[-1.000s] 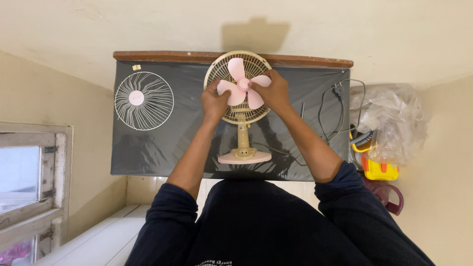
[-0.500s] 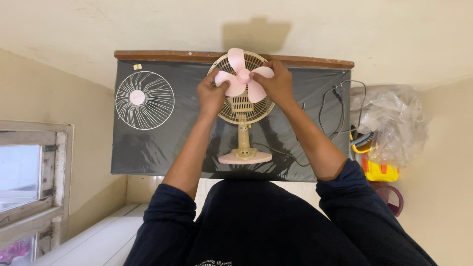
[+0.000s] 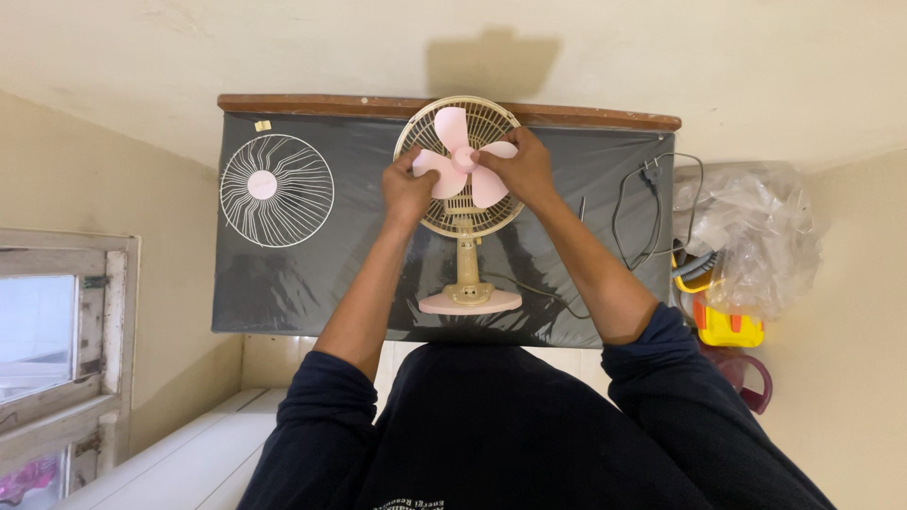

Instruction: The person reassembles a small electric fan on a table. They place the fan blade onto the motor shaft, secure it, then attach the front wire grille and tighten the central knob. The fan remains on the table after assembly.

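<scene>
A small table fan with a pink base (image 3: 470, 301) and a beige rear grille (image 3: 491, 123) lies on its back on a dark-covered table (image 3: 283, 283). Its pink blade (image 3: 451, 132) sits over the grille's centre. My left hand (image 3: 408, 189) grips the blade's left vane. My right hand (image 3: 521, 170) grips the vane on the right. The white front grille (image 3: 276, 192) lies detached, flat on the table to the left.
The fan's dark power cord and plug (image 3: 648, 175) loop at the table's right end. A thin tool (image 3: 579, 212) lies near my right forearm. Right of the table are a crumpled clear plastic bag (image 3: 751, 231) and a yellow box (image 3: 727, 328). A window frame (image 3: 66, 331) stands at left.
Half a second ago the blade was lifted a little toward the wall; now both hands have brought it back down over the grille's centre. Nothing else moved.
</scene>
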